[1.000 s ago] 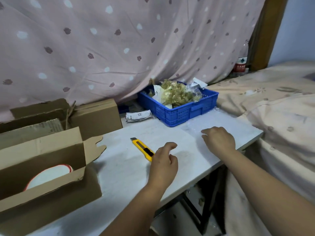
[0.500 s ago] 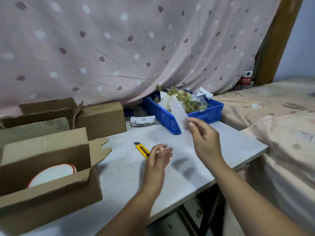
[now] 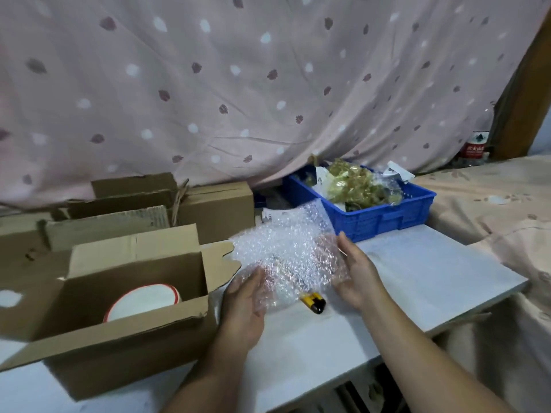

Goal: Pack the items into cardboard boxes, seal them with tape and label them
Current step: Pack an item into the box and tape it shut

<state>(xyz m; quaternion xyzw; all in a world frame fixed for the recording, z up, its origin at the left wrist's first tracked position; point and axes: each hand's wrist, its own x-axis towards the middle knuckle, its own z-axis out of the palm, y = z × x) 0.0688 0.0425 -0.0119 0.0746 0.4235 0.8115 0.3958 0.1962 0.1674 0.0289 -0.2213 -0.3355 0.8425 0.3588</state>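
A clear sheet of bubble wrap (image 3: 286,248) is spread above the white table (image 3: 432,272), held at both sides. My left hand (image 3: 246,302) grips its lower left part and my right hand (image 3: 354,272) grips its right edge. To the left stands an open cardboard box (image 3: 119,347) with its flaps up. Inside it lies a white round item with a red rim (image 3: 146,301). The end of a yellow utility knife (image 3: 313,302) shows on the table under the wrap.
A blue plastic crate (image 3: 384,217) with bagged greenish items sits at the back right of the table. More cardboard boxes (image 3: 214,210) stand behind the open one. A dotted pink curtain hangs behind, and a bed lies at the right.
My right hand lifted the bubble wrap off the table and brought it left toward the open box. My left hand has risen from beside the knife and taken hold of the sheet.
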